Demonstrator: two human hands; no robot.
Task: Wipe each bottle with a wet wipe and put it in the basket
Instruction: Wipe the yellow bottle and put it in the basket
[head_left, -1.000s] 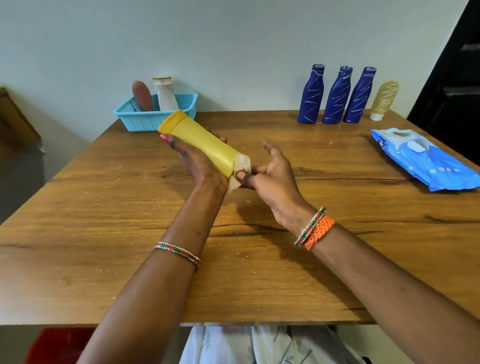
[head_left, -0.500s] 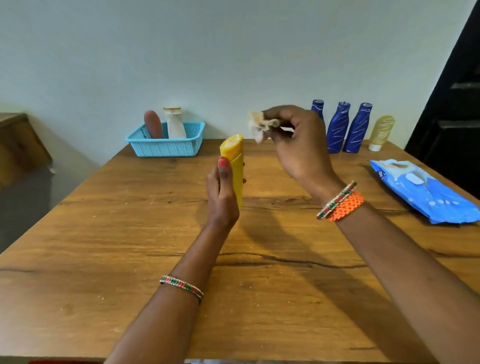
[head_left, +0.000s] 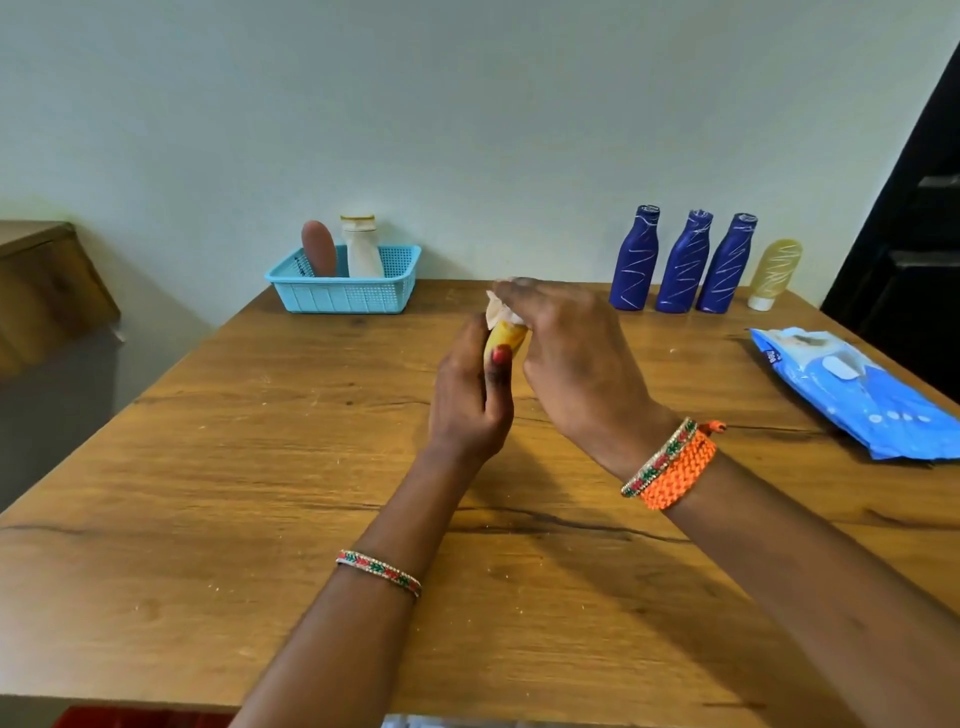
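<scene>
Over at the far left of the wooden table (head_left: 208, 519), a light blue basket (head_left: 345, 296) is sitting near the wall, holding a brown bottle (head_left: 319, 253) and a white bottle (head_left: 361, 250), both standing upright. Toward the middle, the person's left hand (head_left: 467, 400) is clenching around a yellow bottle (head_left: 505, 335), keeping it roughly upright above the tabletop, a red-painted thumbnail pressing on its side. Just beside it, the right hand (head_left: 576, 358) is curling over the bottle's top, pinching a pale wet wipe (head_left: 497, 312) against it; the hand is blurred. Farther right, three dark blue bottles (head_left: 681, 262) are standing in a row at the far edge, with a translucent yellow bottle (head_left: 774, 273) standing cap-down just beside them. At the right edge, a blue pack of wipes (head_left: 857, 395) is lying flat.
</scene>
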